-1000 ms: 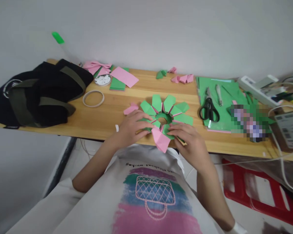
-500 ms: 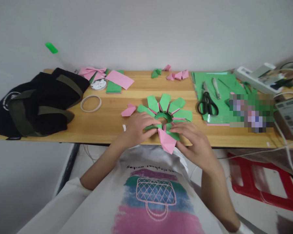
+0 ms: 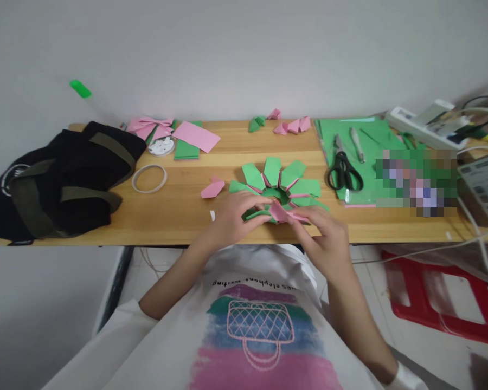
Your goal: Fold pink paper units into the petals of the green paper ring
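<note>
A ring of folded green paper petals with pink inner edges, a paper flower (image 3: 272,170), lies near the table's front edge. My left hand (image 3: 239,216) pinches a green petal at its near left side. A folded pink paper piece (image 3: 278,212) sits at the near side of the ring, tilted over the petals. My right hand (image 3: 323,233) has that pink piece between thumb and fingers. Whether the piece is joined to the ring cannot be made out. A loose pink folded piece (image 3: 212,187) lies left of the ring.
Black scissors (image 3: 344,170) and a craft knife (image 3: 357,143) lie on green paper sheets (image 3: 325,127) at right. A tape roll (image 3: 149,179) and black bag (image 3: 61,184) are at left. Small folded pieces (image 3: 293,125) and pink paper (image 3: 197,136) lie along the back.
The pink piece has tipped up and away from me, from hanging over the near edge to lying against the ring. My right hand has shifted slightly left with it.
</note>
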A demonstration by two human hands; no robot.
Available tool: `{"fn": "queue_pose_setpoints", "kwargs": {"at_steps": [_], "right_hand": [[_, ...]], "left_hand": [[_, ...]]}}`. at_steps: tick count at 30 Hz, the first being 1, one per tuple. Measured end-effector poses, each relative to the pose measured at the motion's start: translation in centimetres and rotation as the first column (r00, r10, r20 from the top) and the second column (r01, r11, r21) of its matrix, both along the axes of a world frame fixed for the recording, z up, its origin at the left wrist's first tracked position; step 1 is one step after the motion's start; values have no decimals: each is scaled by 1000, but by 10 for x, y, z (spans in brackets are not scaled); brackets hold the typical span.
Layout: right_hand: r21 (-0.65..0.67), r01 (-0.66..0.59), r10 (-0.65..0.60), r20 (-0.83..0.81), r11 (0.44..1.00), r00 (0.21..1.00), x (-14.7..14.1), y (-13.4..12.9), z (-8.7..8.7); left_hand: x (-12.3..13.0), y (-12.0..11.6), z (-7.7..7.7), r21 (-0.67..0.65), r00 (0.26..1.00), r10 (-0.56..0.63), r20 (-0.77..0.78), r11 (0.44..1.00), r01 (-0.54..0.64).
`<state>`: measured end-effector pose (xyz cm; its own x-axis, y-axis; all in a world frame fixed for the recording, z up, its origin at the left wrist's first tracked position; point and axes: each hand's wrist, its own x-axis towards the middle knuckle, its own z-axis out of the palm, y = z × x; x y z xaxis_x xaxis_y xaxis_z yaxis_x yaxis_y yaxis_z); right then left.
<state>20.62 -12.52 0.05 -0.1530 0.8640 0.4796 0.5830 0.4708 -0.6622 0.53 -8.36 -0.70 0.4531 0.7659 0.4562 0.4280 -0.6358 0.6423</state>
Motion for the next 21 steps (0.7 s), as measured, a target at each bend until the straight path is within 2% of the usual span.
{"fn": "queue_pose_setpoints", "kwargs": {"at_steps": [4, 8, 12, 17, 21], "right_hand": [[-43, 92, -94, -52, 995, 994, -4, 2, -3], [-70, 100, -108, -113, 993, 988, -6, 3, -6], [-124, 126, -141, -121, 984, 983, -6, 4, -5], [-210, 143, -171, -121, 967, 978, -4, 4, -5], [-305, 112, -176, -192, 946, 965, -2, 3, -7]], "left_hand": [[-1, 0, -1, -12, 1000, 4, 4, 1000, -4], [-1, 0, -1, 32, 999, -32, 14, 999, 32], [0, 0, -2, 15, 997, -79, 4, 997, 79], [-1, -4, -7, 1, 998, -66, -24, 998, 66], [-2, -6, -10, -29, 996, -63, -57, 998, 62]]}}
